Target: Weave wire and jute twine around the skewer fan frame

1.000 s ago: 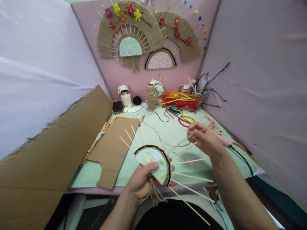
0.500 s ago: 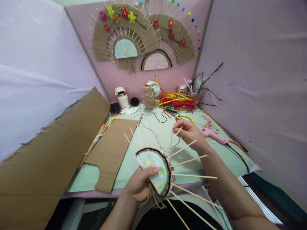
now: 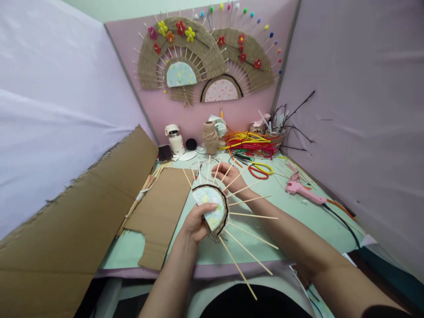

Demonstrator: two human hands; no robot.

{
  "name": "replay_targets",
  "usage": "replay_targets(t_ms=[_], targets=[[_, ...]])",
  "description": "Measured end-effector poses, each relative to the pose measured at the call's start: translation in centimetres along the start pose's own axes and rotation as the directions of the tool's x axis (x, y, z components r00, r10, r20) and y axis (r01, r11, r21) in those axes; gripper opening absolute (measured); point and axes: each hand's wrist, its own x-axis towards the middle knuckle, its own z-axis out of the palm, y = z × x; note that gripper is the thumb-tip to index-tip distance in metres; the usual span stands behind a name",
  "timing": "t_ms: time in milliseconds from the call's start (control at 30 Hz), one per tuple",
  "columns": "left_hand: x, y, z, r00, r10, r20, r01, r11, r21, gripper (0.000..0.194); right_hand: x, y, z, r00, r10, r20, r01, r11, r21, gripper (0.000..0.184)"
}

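Note:
My left hand grips a small half-round fan by its straight edge, thumb on top. The fan's face is pale blue with a flower print, edged with a black cord. Thin wooden sticks spread out from its curved rim. Beyond the upper sticks, my right hand has its fingertips pinched together on a thin strand of twine, which is hard to make out here. Some twine hangs below the fan, mostly hidden by my left hand.
Cut cardboard and a stick bundle lie left. Scissors and a pink glue gun lie right. At the back stand a twine spool, a white bottle and pipe cleaners. Finished fans hang behind.
My right hand has moved left, from the right of the fan to behind its upper sticks. My left hand has raised the fan slightly and still grips it.

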Motion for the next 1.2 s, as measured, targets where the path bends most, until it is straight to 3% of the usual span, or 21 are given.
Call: replay_targets(t_ms=[167, 333, 533, 700, 867, 967, 1200], targets=[[0.3, -0.2, -1.1, 0.999, 0.010, 0.044, -0.013, 0.998, 0.064, 0.052, 0.2, 2.3, -1.0, 0.997, 0.062, -0.055, -0.063, 0.998, -0.009, 0.012], [0.1, -0.6, -1.4, 0.998, 0.018, 0.054, -0.023, 0.994, 0.109, 0.052, 0.3, 2.6, -1.6, 0.995, 0.064, -0.073, -0.063, 0.998, 0.021, 0.016], [0.3, -0.8, -2.1, 1.000, 0.019, 0.012, -0.020, 0.994, 0.105, 0.054, 0.4, 1.8, -2.4, 0.993, 0.106, -0.061, -0.098, 0.989, 0.113, 0.021], [0.3, -0.6, -2.2, 0.997, 0.031, 0.066, -0.035, 0.998, 0.060, 0.053, 0.6, 0.6, -4.4, 0.981, 0.170, 0.090, -0.188, 0.949, 0.252, 0.026], [0.1, -0.2, -1.9, 0.997, -0.010, 0.077, 0.010, 1.000, 0.000, 0.051, 0.4, -1.1, -6.8, 0.971, 0.153, 0.181, -0.212, 0.904, 0.372, 0.036], [0.2, -0.1, -2.0, 0.994, -0.054, 0.096, 0.055, 0.998, -0.017, 0.047, 0.1, -2.1, -7.5, 0.979, 0.103, 0.175, -0.169, 0.891, 0.420, 0.043], [0.3, -0.2, -1.7, 0.989, -0.123, 0.086, 0.124, 0.992, -0.010, 0.035, 0.2, -2.4, -7.5, 0.994, 0.058, 0.091, -0.093, 0.887, 0.452, 0.032]])
